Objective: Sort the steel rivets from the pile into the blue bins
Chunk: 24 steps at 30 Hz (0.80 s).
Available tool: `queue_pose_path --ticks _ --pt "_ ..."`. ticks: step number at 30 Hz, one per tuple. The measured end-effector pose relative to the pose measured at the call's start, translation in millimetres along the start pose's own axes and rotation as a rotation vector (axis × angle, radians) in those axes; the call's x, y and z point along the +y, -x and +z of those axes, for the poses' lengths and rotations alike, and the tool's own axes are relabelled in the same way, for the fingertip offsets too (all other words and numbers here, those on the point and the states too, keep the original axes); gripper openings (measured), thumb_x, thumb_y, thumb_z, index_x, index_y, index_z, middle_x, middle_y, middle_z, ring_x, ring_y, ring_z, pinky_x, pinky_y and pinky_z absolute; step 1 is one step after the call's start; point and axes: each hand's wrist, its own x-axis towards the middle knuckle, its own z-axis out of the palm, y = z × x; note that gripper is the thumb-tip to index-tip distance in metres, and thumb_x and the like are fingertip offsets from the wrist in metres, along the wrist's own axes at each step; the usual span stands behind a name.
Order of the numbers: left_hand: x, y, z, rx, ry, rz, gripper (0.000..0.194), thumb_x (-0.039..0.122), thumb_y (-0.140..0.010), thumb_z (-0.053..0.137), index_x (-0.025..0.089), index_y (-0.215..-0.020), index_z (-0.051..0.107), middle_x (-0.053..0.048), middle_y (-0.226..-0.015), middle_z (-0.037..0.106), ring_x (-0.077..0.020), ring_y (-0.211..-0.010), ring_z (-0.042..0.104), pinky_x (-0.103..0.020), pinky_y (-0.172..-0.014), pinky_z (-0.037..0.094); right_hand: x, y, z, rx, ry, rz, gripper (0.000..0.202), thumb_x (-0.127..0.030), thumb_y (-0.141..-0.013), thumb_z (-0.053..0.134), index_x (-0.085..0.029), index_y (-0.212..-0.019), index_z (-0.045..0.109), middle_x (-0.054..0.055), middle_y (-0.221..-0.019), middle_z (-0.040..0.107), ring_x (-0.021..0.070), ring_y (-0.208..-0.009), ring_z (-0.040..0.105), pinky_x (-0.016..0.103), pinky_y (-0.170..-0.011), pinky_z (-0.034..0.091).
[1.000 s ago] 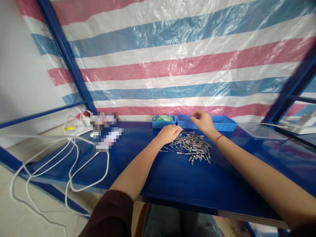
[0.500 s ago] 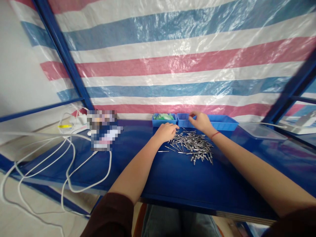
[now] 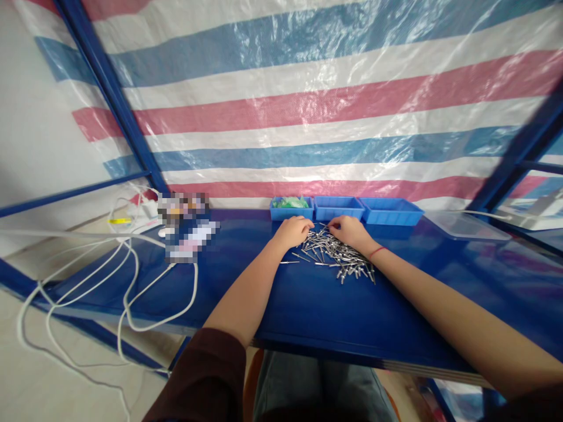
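Note:
A heap of silver metal rivets [image 3: 347,256] lies loose on the blue table [image 3: 316,316]. My left hand [image 3: 294,231] rests at the heap's upper left edge, its fingers curled together; whatever they hold is too small to make out. At the heap's top, my right hand [image 3: 349,232] has thumb and fingers pinched near a thin rivet, and I cannot make out whether it is gripped. Behind the hands stand three blue bins: the left bin [image 3: 281,215] holds green and clear plastic, then come the middle bin [image 3: 338,206] and the right bin [image 3: 391,212].
White cables [image 3: 193,293] loop across the table's left side and over its edge, near a power strip [image 3: 143,220] and pixelated items. A clear plastic lid [image 3: 468,227] lies at the right. A striped tarp [image 3: 308,123] hangs behind.
My right hand has come down from over the middle bin to the top of the rivet heap. My left hand has stayed at the heap's left edge.

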Motion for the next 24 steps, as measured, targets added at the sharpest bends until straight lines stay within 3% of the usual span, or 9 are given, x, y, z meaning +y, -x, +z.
queue_pose_path --ticks 4,8,12,15,20,24 --pt "-5 0 6.1 0.008 0.067 -0.062 0.031 0.019 -0.087 0.041 0.022 -0.099 0.069 -0.002 -0.102 0.068 -0.0172 -0.097 0.061 -0.029 -0.089 0.046 3 2 -1 0.007 -0.010 -0.007 0.022 -0.022 -0.081 0.050 -0.018 -0.081 0.072 0.007 -0.083 0.072 0.0204 -0.077 0.065 0.026 -0.069 0.044" --pt "-6 -1 8.7 0.036 0.087 -0.067 0.030 0.019 -0.086 0.043 0.023 -0.098 0.070 -0.002 -0.100 0.068 -0.0176 -0.096 0.061 -0.030 -0.090 0.046 4 2 1 0.061 0.002 -0.016 0.020 -0.017 -0.082 0.048 -0.014 -0.079 0.068 0.012 -0.086 0.070 0.0230 -0.081 0.063 0.030 -0.075 0.043" --pt "-8 -1 10.4 0.051 0.104 -0.099 0.029 0.020 -0.086 0.043 0.023 -0.098 0.070 -0.003 -0.098 0.068 -0.0172 -0.095 0.061 -0.030 -0.090 0.046 4 4 2 0.167 -0.032 0.006 0.023 -0.015 -0.086 0.039 -0.013 -0.089 0.062 0.014 -0.090 0.067 0.0238 -0.086 0.061 0.032 -0.080 0.042" --pt "-7 1 9.5 0.075 0.105 -0.111 0.028 0.021 -0.087 0.044 0.022 -0.099 0.069 -0.003 -0.098 0.068 -0.0174 -0.093 0.062 -0.030 -0.088 0.047 3 9 -3 0.292 -0.182 0.015 0.021 -0.019 -0.088 0.037 -0.016 -0.092 0.057 0.011 -0.086 0.067 0.0232 -0.082 0.061 0.033 -0.077 0.043" --pt "8 1 3.2 0.256 0.100 -0.046 0.023 0.028 -0.088 0.047 0.023 -0.099 0.067 -0.001 -0.096 0.070 -0.0193 -0.094 0.063 -0.035 -0.090 0.045 -2 19 -11 0.393 -0.511 0.002 0.014 -0.027 -0.086 0.043 -0.020 -0.082 0.055 0.007 -0.078 0.066 0.0203 -0.073 0.061 0.032 -0.071 0.045" --pt "22 -6 1.0 0.385 0.285 0.057 0.026 0.035 -0.088 0.052 0.020 -0.105 0.063 -0.004 -0.099 0.069 -0.0165 -0.091 0.063 -0.030 -0.087 0.047 -7 21 -10 0.397 -0.677 -0.046 0.019 -0.034 -0.085 0.046 -0.019 -0.081 0.057 0.006 -0.078 0.067 0.0197 -0.075 0.061 0.034 -0.074 0.046"
